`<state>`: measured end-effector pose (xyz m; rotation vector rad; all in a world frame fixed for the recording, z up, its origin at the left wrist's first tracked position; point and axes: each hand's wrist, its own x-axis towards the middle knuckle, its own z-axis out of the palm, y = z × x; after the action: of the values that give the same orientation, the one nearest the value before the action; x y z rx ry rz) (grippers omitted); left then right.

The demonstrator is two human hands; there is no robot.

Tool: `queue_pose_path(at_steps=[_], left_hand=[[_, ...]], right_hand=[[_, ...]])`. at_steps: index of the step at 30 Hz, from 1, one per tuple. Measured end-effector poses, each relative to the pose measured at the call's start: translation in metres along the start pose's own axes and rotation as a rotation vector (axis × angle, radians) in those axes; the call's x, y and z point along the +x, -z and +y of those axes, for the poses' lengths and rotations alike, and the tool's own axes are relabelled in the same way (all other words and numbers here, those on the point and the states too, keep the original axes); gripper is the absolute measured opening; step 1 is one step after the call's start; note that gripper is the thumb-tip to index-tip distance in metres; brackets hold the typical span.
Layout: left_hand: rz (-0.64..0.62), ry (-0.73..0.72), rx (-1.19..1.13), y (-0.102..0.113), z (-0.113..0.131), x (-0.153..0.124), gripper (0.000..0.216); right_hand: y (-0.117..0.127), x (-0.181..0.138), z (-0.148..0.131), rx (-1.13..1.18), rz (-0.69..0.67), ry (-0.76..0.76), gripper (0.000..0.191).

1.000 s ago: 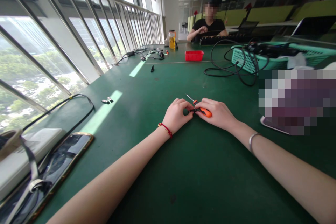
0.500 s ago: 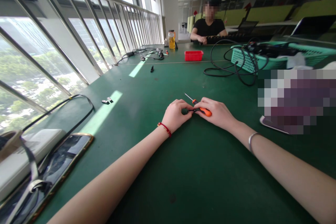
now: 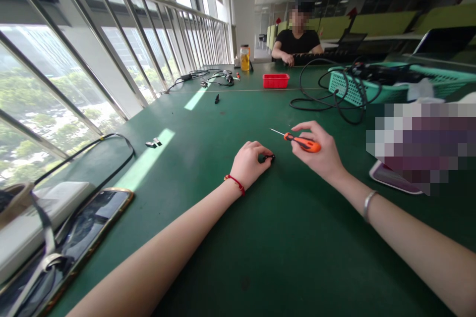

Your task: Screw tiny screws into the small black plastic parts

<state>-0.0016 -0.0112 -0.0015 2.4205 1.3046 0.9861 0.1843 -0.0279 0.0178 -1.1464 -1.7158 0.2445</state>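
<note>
Head camera: a small black part (image 3: pixel 268 158) is being pinched by the left hand (image 3: pixel 249 163) and pressed onto the green table (image 3: pixel 260 237), seemingly to keep it steady. Just beside it, an orange screwdriver (image 3: pixel 303 143) is being gripped by the right hand (image 3: pixel 320 156), raised clear, tip pointing left.
</note>
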Motion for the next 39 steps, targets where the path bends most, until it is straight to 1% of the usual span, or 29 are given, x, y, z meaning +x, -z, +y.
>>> queue_pose_path(at_steps=[1, 2, 4, 5, 7, 14, 31, 36, 39], left_hand=[[0.003, 0.007, 0.000, 0.000, 0.000, 0.000, 0.012], [0.004, 0.011, -0.001, 0.000, -0.001, 0.000, 0.012], [0.005, 0.009, -0.003, 0.000, -0.001, 0.000, 0.012], [0.006, 0.005, -0.004, 0.000, -0.001, 0.000, 0.013], [0.008, -0.008, -0.002, 0.000, -0.001, 0.000, 0.015], [0.009, -0.038, -0.005, -0.001, -0.002, 0.001, 0.013], [0.013, -0.042, -0.021, -0.001, -0.001, 0.001, 0.014], [0.015, -0.039, -0.025, -0.001, -0.001, 0.001, 0.014], [0.017, -0.038, -0.026, -0.001, -0.002, 0.001, 0.013]], right_hand=[[0.003, 0.004, -0.002, 0.043, 0.093, -0.031, 0.011], [0.006, 0.008, -0.004, 0.077, 0.162, -0.050, 0.010], [0.012, 0.015, -0.004, 0.137, 0.272, -0.069, 0.018], [0.013, 0.017, -0.003, 0.155, 0.307, -0.070, 0.021], [0.015, 0.020, -0.002, 0.173, 0.333, -0.069, 0.022], [0.008, 0.015, -0.006, 0.153, 0.218, -0.075, 0.021], [0.007, 0.013, -0.004, 0.137, 0.191, -0.082, 0.020], [0.008, 0.014, -0.011, 0.132, 0.168, -0.084, 0.017], [0.009, 0.015, -0.015, 0.163, 0.169, -0.058, 0.015]])
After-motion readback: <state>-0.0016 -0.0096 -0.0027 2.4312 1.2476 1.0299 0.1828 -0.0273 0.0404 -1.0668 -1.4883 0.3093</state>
